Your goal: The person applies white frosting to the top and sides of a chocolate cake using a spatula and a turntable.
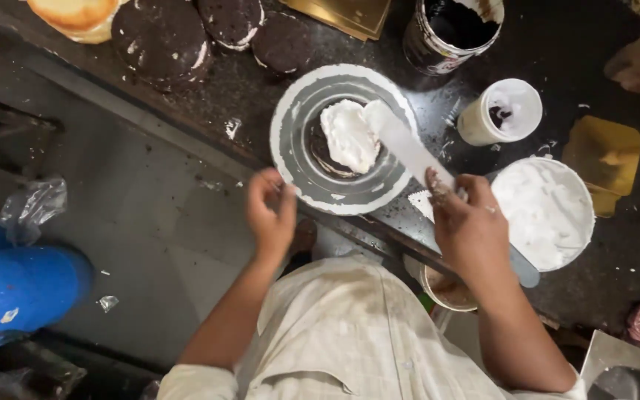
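A dark chocolate cake layer [318,152] sits on a round grey turntable [298,111] with a mound of white cream [348,135] on top. My right hand [468,222] grips a long flat spatula [409,148]; its cream-coated blade lies against the right side of the cream. My left hand [272,211] rests with fingers on the near left rim of the turntable.
A white tub of cream [546,211] stands right of my hand. A white cup [501,111] and a dark tin [450,30] stand behind it. Chocolate cake rounds [161,41] and a yellow cake [75,15] lie at far left. Gold cake boards [605,152] lie right. Blue drum [24,285] on the floor.
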